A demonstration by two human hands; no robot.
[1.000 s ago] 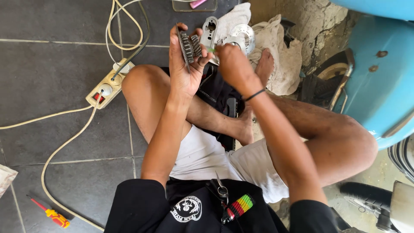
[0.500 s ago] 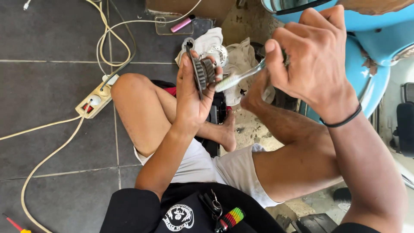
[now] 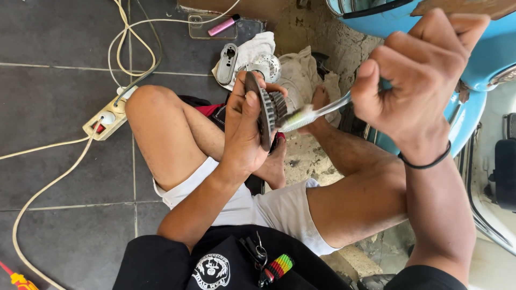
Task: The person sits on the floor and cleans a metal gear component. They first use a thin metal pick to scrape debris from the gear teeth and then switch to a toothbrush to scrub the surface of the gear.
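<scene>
Two hands in frame, one part and one brush. The left hand (image 3: 244, 129), centre of the frame, has its grip clamped on a dark round toothed metal gear disc (image 3: 264, 110), held on edge with the thumb along the rim and the fingers wrapped behind it. The right hand (image 3: 416, 80), upper right, is closed in a fist round the handle of a clear plastic toothbrush (image 3: 314, 114), and the bristle end is touching the disc's toothed hub.

On the dark tiled floor (image 3: 54, 80) in the upper middle there's one white rag (image 3: 252, 45) with two metal bits on it: a grey oblong cover plate (image 3: 228, 63) and a round silver part (image 3: 267, 65). Above that, one clear shallow plastic tray (image 3: 200, 28) holding one pink cylinder thing (image 3: 224, 25). One cream power strip (image 3: 107, 119) with cords sits at the left, and one red and yellow screwdriver (image 3: 15, 276) is in the lower left corner. Light blue scooter body (image 3: 484, 59) at the upper right
</scene>
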